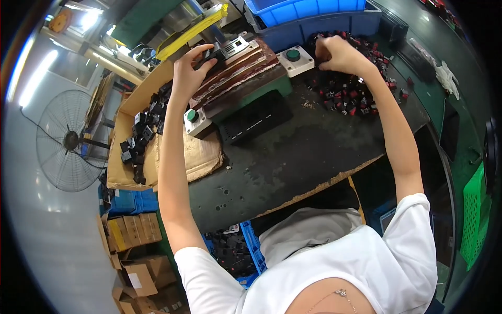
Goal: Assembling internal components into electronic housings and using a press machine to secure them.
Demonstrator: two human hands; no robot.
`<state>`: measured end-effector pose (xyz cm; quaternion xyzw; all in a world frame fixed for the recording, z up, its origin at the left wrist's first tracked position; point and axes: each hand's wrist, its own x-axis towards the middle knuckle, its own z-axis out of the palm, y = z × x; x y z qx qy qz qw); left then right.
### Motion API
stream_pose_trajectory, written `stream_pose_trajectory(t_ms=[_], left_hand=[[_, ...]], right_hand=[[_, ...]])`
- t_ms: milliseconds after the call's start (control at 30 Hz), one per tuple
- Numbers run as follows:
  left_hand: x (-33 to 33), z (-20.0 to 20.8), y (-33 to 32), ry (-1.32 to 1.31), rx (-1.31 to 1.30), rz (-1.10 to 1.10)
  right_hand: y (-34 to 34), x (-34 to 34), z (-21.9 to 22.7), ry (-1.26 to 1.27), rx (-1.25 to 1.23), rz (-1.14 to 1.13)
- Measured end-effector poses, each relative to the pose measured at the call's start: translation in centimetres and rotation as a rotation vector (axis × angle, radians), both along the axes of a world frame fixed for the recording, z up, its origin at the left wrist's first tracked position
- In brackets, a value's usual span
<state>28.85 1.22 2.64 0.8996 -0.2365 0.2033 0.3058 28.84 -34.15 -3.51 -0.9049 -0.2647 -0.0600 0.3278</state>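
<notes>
My left hand (189,73) reaches up to the press fixture on the bench. Its thumb and fingers close around a black plastic part (217,53), beside the metal block (238,47) on top of the fixture. My right hand (340,55) is at the near-left side of a pile of small black and red plastic parts (349,94). Its fingers are curled together with the tips pointing down; whatever they hold is hidden. A white box with a green push button (293,55) sits just left of my right hand. Another green-button box (194,118) stands by my left forearm.
A black box (256,121) lies against the front of the fixture. On the left, a cardboard box (119,159) holds black parts (138,137). Blue bins (308,11) stand at the back, with a white glove (446,79) far right. A fan (71,140) stands left.
</notes>
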Motion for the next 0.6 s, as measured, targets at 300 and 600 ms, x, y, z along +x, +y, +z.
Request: stream_pose_trajectory(t_ms=[300,600], left_hand=[[0.2,-1.3,1.1,-0.124,0.144,-0.019],[-3.4,-0.7,1.5,-0.262,0.346,0.042]], right_hand=[[0.2,-0.8,2.5,0.074,0.485,0.221],[0.8,-1.5,2.7,0.075,0.539,0.189]])
